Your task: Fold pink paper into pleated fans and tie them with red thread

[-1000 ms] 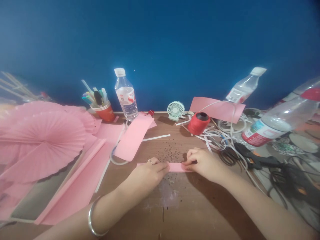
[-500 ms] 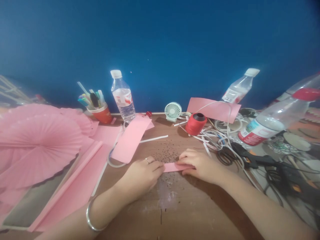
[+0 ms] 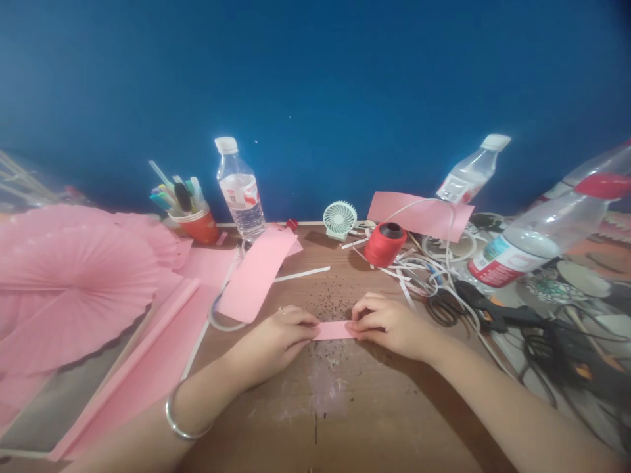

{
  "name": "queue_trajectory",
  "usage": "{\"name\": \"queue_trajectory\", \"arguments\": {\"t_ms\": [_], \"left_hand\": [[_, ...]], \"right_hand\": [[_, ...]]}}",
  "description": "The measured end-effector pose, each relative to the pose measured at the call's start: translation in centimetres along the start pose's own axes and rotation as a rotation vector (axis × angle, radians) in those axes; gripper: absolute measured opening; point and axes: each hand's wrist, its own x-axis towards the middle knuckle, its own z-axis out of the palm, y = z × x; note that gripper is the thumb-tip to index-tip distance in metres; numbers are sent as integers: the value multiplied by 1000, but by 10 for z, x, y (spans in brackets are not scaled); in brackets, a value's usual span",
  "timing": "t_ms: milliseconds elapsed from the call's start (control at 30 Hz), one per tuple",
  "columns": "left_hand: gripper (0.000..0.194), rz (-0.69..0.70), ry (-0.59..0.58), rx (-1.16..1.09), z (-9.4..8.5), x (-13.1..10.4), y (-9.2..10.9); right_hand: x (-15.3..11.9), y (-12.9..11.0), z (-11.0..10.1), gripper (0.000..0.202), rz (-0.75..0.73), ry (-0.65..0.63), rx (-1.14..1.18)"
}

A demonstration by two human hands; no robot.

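A narrow strip of pink paper (image 3: 334, 330) lies low over the wooden table between my hands. Its left end is pinched by my left hand (image 3: 279, 341), which wears a ring, with a silver bangle (image 3: 172, 420) on the wrist. My right hand (image 3: 394, 326) grips the other end between thumb and bent fingers. Small dark specks (image 3: 335, 299) are scattered on the wood around and behind the strip. The strip's two ends are hidden under my fingers.
Pleated pink paper fans (image 3: 73, 282) and pink sheets (image 3: 148, 368) cover the left. Behind stand a pen cup (image 3: 200, 226), a water bottle (image 3: 241, 190), a small fan (image 3: 340, 220) and a red thread spool (image 3: 385, 244). Cables, bottles and a black glue gun (image 3: 493, 315) crowd the right.
My left hand has shifted slightly left and its fingers have straightened along the strip. My right fingers have closed down on the right end, and more of the strip's middle shows.
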Motion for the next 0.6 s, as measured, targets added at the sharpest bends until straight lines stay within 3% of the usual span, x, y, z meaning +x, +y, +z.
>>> {"name": "queue_trajectory", "arguments": {"t_ms": [233, 500, 600], "left_hand": [[27, 0, 14, -18, -1, 0, 2], [27, -8, 18, -19, -2, 2, 4], [26, -13, 17, -14, -3, 2, 5]], "right_hand": [[0, -2, 0, 17, 12, -3, -16], [6, -1, 4, 21, 122, 11, 137], [6, -2, 3, 20, 126, -27, 61]]}}
